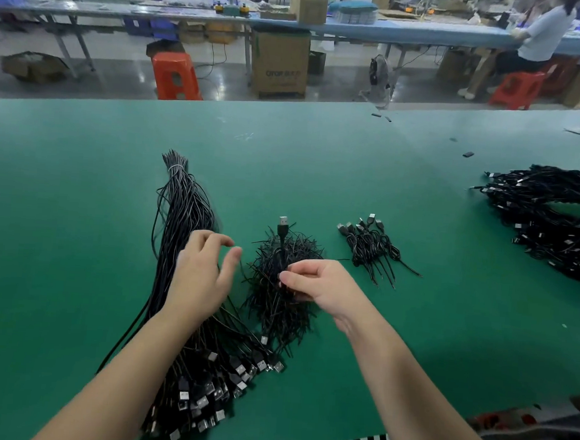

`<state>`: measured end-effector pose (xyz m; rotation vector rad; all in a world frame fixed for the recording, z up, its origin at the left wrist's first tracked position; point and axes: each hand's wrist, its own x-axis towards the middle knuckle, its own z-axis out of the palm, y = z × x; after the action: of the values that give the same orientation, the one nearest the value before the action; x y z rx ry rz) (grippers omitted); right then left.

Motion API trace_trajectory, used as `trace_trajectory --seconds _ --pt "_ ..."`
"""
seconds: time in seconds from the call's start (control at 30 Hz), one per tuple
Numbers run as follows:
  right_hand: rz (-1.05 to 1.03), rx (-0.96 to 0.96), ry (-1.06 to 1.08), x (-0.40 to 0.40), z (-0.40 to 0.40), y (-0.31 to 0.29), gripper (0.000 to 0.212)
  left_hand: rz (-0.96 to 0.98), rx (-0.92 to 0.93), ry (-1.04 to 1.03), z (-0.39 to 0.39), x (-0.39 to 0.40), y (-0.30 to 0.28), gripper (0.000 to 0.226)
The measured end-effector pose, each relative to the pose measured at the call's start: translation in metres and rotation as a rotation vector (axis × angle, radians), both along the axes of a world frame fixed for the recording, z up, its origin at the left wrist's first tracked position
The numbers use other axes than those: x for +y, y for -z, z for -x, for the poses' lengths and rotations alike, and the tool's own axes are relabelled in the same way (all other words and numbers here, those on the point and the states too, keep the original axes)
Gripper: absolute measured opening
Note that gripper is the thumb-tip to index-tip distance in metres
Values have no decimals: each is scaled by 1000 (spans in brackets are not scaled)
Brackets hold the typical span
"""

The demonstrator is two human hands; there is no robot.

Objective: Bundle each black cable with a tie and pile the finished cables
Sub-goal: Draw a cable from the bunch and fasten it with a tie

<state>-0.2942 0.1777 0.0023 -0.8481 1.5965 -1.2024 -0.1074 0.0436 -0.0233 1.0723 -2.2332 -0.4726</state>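
Note:
A long sheaf of unbundled black USB cables [182, 219] lies on the green table [78, 177], plugs toward me. Just right of it sits a heap of short black ties [275, 308]. My right hand [318, 283] hovers over that heap and grips a coiled black cable [282, 234] whose USB plug sticks up away from me. My left hand [202, 272] hangs above the sheaf with fingers spread and holds nothing. A small pile of bundled cables [372, 246] rests to the right of the ties.
A large heap of black cables [552, 221] covers the table's right side. A few small black bits [468, 154] lie near the far edge. Beyond the table stand an orange stool [175, 74], cardboard boxes [280, 64] and a seated person [534, 41].

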Motion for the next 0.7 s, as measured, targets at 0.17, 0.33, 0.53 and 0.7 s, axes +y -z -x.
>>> trace_trajectory --seconds 0.17,0.33,0.53,0.7 --pt "-131 503 190 -10 48 -12 11 -115 -500 -261 -13 -37 47 51" --pt "-373 763 349 -26 116 1 17 -181 -471 -266 -17 -36 72 59" --pt "-600 900 376 -46 163 19 35 -125 -416 -312 -17 -32 74 58" --pt "-715 1006 320 -61 167 32 39 -119 -386 -326 -18 -32 76 57"
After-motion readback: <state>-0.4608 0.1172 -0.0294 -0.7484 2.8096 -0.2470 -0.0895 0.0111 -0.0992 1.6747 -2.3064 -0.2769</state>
